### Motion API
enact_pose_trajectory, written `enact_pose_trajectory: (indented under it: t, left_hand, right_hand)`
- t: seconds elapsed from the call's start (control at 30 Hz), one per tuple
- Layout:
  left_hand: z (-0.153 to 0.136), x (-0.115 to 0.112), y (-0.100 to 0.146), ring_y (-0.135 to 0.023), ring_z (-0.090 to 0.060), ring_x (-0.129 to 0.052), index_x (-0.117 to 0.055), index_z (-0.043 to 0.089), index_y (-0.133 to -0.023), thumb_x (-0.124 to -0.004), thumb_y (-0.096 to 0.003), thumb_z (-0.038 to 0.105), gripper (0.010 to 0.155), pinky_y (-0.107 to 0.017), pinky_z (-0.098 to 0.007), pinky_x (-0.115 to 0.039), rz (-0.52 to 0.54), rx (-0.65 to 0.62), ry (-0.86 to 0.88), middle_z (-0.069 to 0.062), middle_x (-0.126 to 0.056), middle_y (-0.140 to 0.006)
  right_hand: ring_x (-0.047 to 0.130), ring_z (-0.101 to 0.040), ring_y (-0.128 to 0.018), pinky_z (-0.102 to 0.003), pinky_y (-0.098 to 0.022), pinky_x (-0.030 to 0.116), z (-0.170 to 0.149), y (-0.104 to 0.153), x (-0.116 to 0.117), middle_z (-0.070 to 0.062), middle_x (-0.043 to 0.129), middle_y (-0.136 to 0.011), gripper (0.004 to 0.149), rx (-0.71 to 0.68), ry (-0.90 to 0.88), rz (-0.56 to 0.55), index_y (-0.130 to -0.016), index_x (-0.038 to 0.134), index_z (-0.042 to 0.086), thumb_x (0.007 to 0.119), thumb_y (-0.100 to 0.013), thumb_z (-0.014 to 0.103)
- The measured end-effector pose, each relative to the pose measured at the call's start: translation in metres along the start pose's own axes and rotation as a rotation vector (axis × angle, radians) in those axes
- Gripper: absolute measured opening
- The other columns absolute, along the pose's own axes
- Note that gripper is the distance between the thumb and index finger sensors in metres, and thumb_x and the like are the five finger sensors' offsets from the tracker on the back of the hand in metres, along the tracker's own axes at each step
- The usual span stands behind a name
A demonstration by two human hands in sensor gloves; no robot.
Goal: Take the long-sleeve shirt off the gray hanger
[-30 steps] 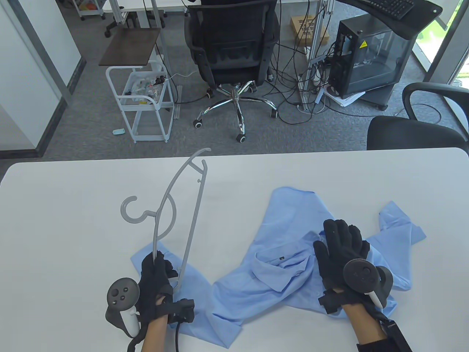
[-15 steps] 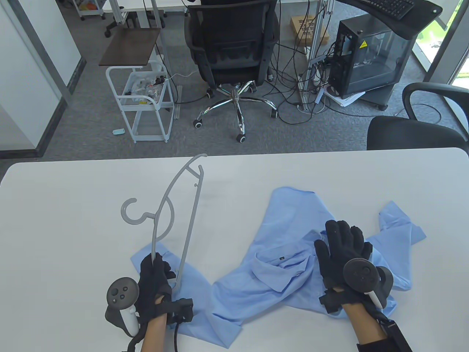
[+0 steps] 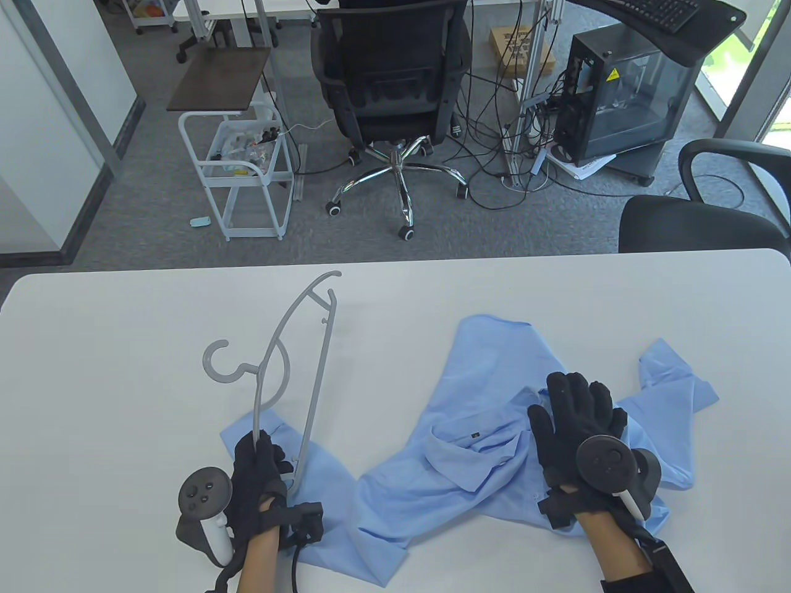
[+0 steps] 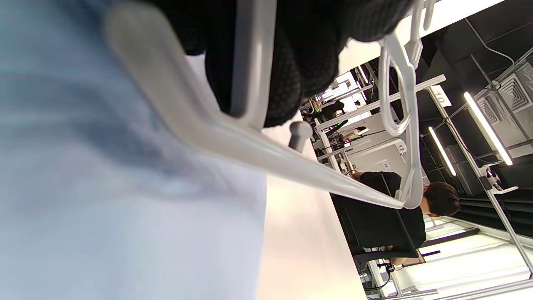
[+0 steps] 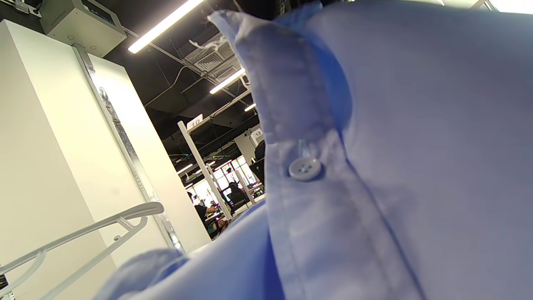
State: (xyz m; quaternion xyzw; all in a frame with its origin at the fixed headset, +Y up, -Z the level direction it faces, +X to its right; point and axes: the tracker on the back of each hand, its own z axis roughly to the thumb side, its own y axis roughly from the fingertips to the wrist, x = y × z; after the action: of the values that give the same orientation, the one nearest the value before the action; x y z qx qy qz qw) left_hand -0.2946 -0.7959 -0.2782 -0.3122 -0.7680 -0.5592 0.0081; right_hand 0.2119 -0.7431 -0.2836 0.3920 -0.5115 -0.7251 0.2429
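A light blue long-sleeve shirt [image 3: 488,445] is spread crumpled on the white counter [image 3: 123,346], its collar open and facing up, with a small dark label seen inside the neck. One sleeve is stretched toward the near left part of the counter, and a cuffed end lies at the far right. In the right wrist view a pale button [image 5: 305,168] is seen on the placket below the collar. The gray hanger [image 3: 290,364] is clear of the shirt body and is held tilted up off the counter, its hook pointing left. The grip of the left hand [image 3: 258,479] is clenched around one lower end of the hanger, above the sleeve. The right hand [image 3: 578,426] is laid flat on the shirt just right of the collar, fingers extended, nothing being grasped.
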Motion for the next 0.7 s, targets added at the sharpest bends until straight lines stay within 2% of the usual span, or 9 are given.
enact_pose_trajectory:
  t: [0.27,0.7]
  left_hand:
    - [-0.0012,0.0007,0.0003,-0.054,-0.012,-0.103,-0.069,0.031,-0.099,-0.066,-0.0528,0.049,0.05,-0.072,-0.046,-0.066,-0.002,0.024,0.002,0.01,-0.09,-0.078]
    - [-0.0027,-0.0012,0.0001,-0.056,-0.013,-0.102,-0.068,0.029,-0.101,-0.069,-0.0528,0.045,0.05,-0.073,-0.043,-0.064,-0.011,0.058,-0.022,0.009,-0.089,-0.08]
  right_hand:
    - [0.026,-0.073,-0.098,-0.087,-0.053,0.015,-0.0006,0.0007,-0.0012,-0.036,0.042,-0.115,0.074,0.016,0.02,-0.029,-0.117,0.046,0.006,0.052,-0.064,0.058]
    - [0.028,-0.073,-0.099,-0.087,-0.054,0.016,-0.0014,0.0009,-0.0001,-0.036,0.042,-0.115,0.078,0.012,0.027,-0.011,-0.117,0.042,0.003,0.053,-0.063,0.059]
